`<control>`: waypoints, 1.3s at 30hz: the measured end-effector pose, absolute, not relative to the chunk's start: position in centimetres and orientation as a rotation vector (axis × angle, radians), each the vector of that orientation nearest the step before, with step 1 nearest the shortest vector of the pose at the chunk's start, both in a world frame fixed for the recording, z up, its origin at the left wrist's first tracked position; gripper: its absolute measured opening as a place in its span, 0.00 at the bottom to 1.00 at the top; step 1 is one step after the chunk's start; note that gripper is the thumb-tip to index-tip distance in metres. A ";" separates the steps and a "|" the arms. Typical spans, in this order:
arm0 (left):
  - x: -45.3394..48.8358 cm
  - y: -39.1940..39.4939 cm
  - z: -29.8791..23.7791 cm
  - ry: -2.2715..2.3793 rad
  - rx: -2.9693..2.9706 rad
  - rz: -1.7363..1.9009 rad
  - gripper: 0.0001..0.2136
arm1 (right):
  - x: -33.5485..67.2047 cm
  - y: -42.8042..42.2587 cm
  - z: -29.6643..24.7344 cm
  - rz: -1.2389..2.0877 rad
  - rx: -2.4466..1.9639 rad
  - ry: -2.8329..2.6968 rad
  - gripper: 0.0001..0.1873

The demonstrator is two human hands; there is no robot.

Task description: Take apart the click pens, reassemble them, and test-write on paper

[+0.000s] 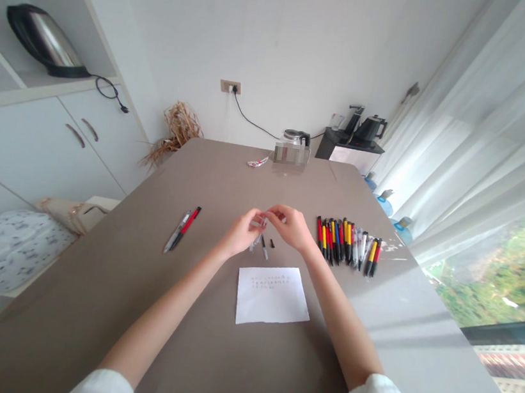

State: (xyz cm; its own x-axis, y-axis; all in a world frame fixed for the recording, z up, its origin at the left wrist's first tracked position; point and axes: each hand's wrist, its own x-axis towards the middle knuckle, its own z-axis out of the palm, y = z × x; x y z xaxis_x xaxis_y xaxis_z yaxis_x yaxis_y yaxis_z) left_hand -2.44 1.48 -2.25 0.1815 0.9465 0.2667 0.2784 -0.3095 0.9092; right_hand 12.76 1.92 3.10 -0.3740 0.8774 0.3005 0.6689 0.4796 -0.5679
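Note:
My left hand (242, 231) and my right hand (290, 226) meet over the middle of the table, fingertips pinched close together. Between them is a small clear pen part, mostly hidden by the fingers. A clear plastic piece (255, 242) shows just below my left fingers; whether it is held or lying on the table, I cannot tell. Beside it lie a thin pen piece (264, 248), dark at one end and pale at the other, and a small black pen part (272, 243). Nearer to me, a white sheet of paper (268, 303) with reddish handwriting lies flat between my forearms.
A row of several pens (341, 240) in red, yellow, blue and clear lies to the right. On the left are a red and black pen (186, 228) and a clear pen (177, 232). A glass pot (293, 137) and a patterned strip (258, 162) are at the far edge.

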 end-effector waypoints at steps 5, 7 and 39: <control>-2.4 1.4 -2.1 1.159 1.710 1.141 0.12 | 13.1 2.3 2.7 0.442 -1.299 -2.162 0.14; -2.4 1.4 -2.1 1.158 1.700 1.130 0.11 | 13.3 2.6 2.5 0.433 -1.332 -2.194 0.13; -2.5 1.3 -2.4 1.145 1.661 1.093 0.10 | 12.8 3.8 -2.4 0.277 -1.924 -2.583 0.13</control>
State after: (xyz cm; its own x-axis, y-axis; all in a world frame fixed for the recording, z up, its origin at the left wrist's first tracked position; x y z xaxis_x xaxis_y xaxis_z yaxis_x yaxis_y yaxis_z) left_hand -2.45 1.27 -2.37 0.2094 0.9573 0.1992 0.2435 -0.2483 0.9376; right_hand 12.84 3.77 -2.43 -0.2888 0.9413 -0.1747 0.9570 0.2783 -0.0822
